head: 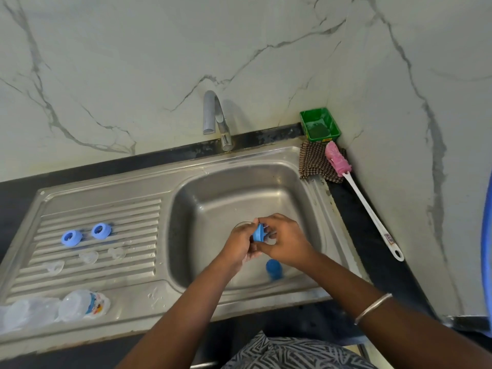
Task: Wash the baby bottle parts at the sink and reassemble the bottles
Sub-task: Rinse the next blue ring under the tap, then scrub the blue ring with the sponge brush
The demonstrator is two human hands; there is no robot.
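Now both hands, left hand (241, 239) and right hand (283, 239), pinch the blue ring (257, 233) by its rim; it looks light, stiff, probably slippery when wet.

We get one view only, head-worn, wide-angle. It looks forward and steeply down over the sink (239, 198) from the near edge of the counter (372, 235). We see both forearms entering from the bottom, hands (266, 241) close, mid-frame above the basin. Tap (215, 115) and marble wall (133, 62) fill the top half; drainboard (101, 209) at left. Edges bend from lens distortion.
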